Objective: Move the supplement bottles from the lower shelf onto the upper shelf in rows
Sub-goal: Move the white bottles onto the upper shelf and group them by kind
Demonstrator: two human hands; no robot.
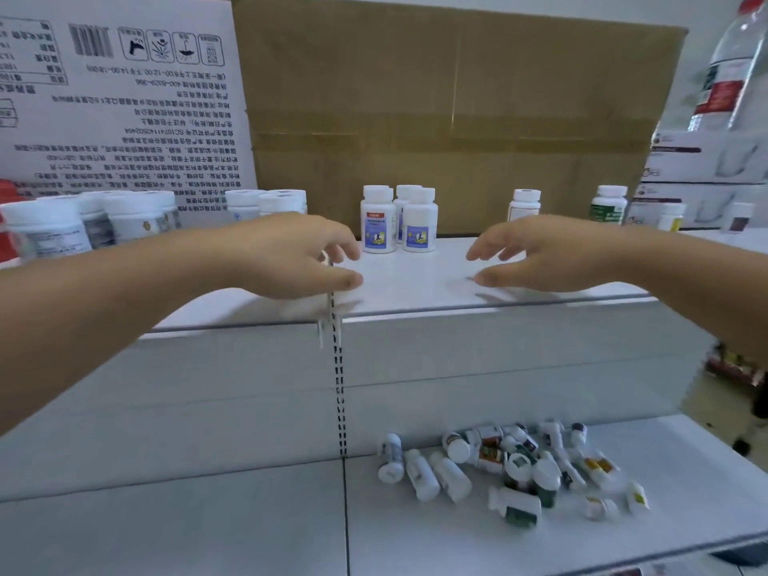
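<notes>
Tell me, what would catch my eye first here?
The left hand and the right hand hover empty over the white upper shelf. Between them, at its back, a small cluster of blue-labelled bottles stands before a big brown box. Below, on the lower shelf at right, a jumble of bottles lies tipped over.
</notes>
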